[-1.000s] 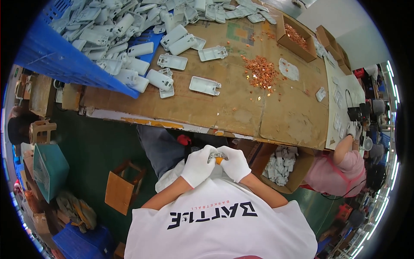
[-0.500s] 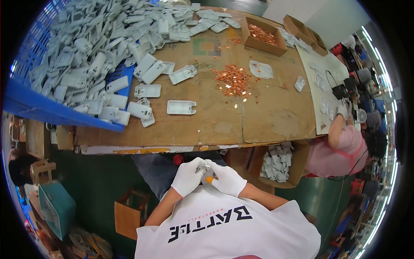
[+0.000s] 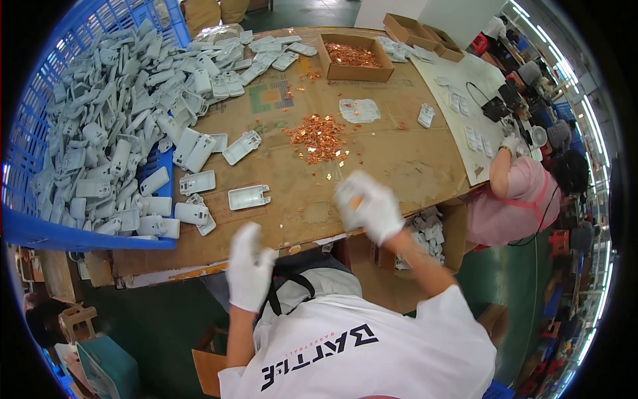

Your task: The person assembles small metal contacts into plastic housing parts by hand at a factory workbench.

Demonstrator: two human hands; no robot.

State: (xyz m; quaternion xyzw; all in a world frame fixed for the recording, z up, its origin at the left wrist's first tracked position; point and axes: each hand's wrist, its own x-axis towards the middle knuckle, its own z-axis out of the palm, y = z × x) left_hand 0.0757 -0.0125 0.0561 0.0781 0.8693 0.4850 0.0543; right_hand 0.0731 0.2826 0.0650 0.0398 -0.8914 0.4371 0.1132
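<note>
My right hand, in a white glove and smeared by motion, is over the table's front edge. Its fingers close on a pale plastic casing, which is blurred; an orange patch shows beside it, too unclear to name. My left hand, also gloved, is raised at the front edge with thumb and fingers apart and nothing in it. Ahead of it lies a single white casing, hollow side up. Farther on, a loose heap of small copper-coloured metal pieces is spread on the cardboard-covered tabletop.
A blue crate full of white casings stands at the left. Copper pieces fill a cardboard box at the back. A carton of white parts is below the front edge. A co-worker in pink sits at the right.
My hands were together at my lap around a small piece. They have parted: the right has swung forward and right over the table, and the left has risen leftward, empty. The view has shifted.
</note>
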